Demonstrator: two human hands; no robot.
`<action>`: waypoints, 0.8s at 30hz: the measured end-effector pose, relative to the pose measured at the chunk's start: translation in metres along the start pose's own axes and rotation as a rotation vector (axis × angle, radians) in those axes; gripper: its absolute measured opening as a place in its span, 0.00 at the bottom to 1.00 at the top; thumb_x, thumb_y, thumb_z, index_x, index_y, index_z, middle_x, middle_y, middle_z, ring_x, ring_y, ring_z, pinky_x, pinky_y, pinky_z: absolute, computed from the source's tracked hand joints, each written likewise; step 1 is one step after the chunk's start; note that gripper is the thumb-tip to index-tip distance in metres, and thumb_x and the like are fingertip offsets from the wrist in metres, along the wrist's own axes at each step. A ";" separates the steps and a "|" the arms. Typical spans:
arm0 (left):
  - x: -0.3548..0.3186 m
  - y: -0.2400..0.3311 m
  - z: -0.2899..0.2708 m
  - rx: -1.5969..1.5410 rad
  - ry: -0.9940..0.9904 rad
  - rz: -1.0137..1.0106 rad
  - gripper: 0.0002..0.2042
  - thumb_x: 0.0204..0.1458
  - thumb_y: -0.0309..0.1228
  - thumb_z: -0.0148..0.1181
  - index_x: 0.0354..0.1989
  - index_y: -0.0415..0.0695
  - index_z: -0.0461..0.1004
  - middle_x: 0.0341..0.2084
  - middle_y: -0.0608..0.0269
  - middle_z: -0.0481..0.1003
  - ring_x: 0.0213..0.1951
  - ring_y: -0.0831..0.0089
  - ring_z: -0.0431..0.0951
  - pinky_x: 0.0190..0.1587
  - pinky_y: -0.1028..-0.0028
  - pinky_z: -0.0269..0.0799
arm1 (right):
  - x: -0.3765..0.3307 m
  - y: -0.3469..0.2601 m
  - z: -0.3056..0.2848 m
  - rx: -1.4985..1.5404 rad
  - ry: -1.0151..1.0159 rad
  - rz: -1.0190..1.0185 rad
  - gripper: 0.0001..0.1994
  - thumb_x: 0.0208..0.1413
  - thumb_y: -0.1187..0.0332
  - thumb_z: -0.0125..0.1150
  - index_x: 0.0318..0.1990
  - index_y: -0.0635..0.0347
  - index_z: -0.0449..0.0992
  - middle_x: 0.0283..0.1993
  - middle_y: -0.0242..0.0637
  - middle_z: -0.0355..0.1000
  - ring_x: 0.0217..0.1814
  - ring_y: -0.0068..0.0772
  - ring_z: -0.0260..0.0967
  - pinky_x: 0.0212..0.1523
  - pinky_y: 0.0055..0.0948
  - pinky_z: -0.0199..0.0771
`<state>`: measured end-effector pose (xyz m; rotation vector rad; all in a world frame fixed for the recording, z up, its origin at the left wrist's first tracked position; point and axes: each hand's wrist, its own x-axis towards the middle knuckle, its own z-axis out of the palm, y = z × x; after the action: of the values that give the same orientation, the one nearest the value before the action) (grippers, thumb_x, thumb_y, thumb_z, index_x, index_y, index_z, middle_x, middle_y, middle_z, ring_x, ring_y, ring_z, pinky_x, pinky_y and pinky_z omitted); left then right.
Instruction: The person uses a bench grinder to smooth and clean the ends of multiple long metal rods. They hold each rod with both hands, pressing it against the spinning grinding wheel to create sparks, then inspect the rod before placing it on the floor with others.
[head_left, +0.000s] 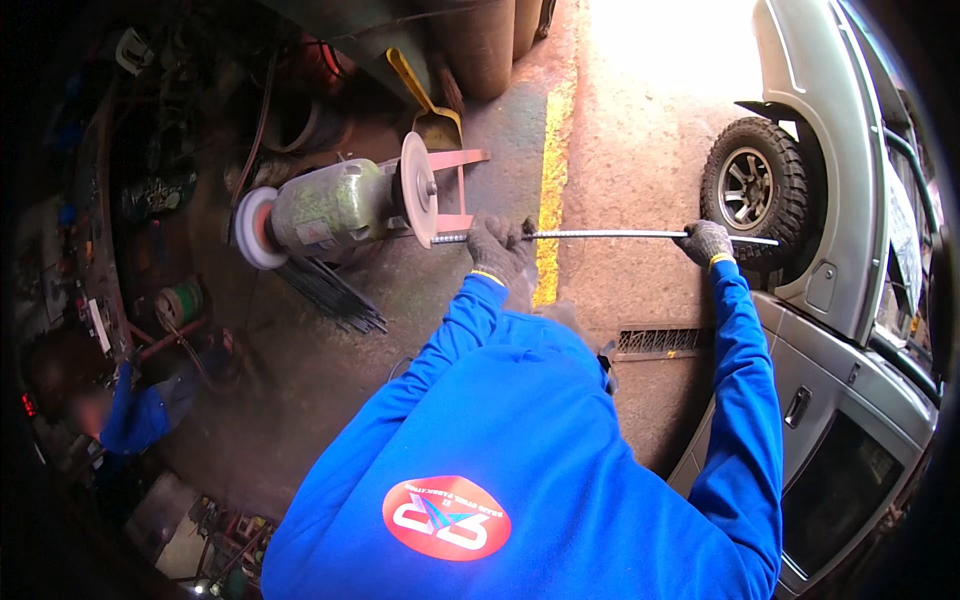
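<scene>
Both my hands wear dark grey gloves with yellow cuffs and hold one long ribbed steel bar (610,234). My left hand (497,250) is closed around it near its left end, beside the grinder. Farther along to the right, my right hand (705,243) wraps around the bar, whose right tip sticks out past the fist in front of a tyre. A green bench grinder (328,208) stands left of my left hand. The bar's left end reaches the lower edge of its large right wheel (416,188); whether they touch I cannot tell.
A silver vehicle (845,120) with a chunky tyre (757,187) stands at the right. A floor grate (662,342) lies below the bar. Behind the grinder is a yellow dustpan (437,125); dark rods (330,295) lie below it. Another person (140,412) in blue is at far left.
</scene>
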<state>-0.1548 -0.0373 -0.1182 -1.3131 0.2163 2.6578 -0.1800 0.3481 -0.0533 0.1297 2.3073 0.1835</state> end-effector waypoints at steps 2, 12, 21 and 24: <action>0.001 0.001 0.001 0.012 0.007 -0.003 0.24 0.61 0.40 0.41 0.11 0.54 0.47 0.08 0.69 0.43 0.12 0.72 0.41 0.38 0.57 0.71 | 0.001 0.001 0.000 0.010 -0.007 0.006 0.20 0.53 0.45 0.58 0.42 0.48 0.82 0.42 0.43 0.79 0.46 0.48 0.76 0.49 0.44 0.74; 0.003 0.001 0.000 0.013 0.049 -0.027 0.28 0.66 0.46 0.36 0.10 0.55 0.46 0.06 0.72 0.43 0.11 0.74 0.42 0.38 0.60 0.69 | -0.003 -0.001 -0.003 0.014 0.025 -0.001 0.20 0.52 0.45 0.58 0.38 0.50 0.83 0.39 0.44 0.79 0.44 0.49 0.76 0.47 0.44 0.75; 0.003 0.004 -0.001 -0.011 0.081 -0.047 0.27 0.65 0.44 0.36 0.10 0.55 0.46 0.06 0.73 0.42 0.11 0.75 0.42 0.40 0.60 0.71 | -0.016 0.004 0.001 0.027 0.086 -0.007 0.21 0.52 0.44 0.58 0.35 0.51 0.83 0.34 0.45 0.78 0.40 0.50 0.77 0.45 0.45 0.75; 0.000 0.004 -0.001 -0.024 0.047 -0.063 0.26 0.64 0.44 0.37 0.10 0.55 0.46 0.06 0.73 0.42 0.11 0.75 0.43 0.40 0.60 0.71 | -0.022 0.008 0.002 0.032 0.118 -0.010 0.20 0.52 0.45 0.58 0.35 0.51 0.83 0.33 0.45 0.78 0.39 0.50 0.77 0.44 0.45 0.75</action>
<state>-0.1546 -0.0414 -0.1189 -1.3669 0.1478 2.5878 -0.1635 0.3527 -0.0379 0.1265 2.4283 0.1532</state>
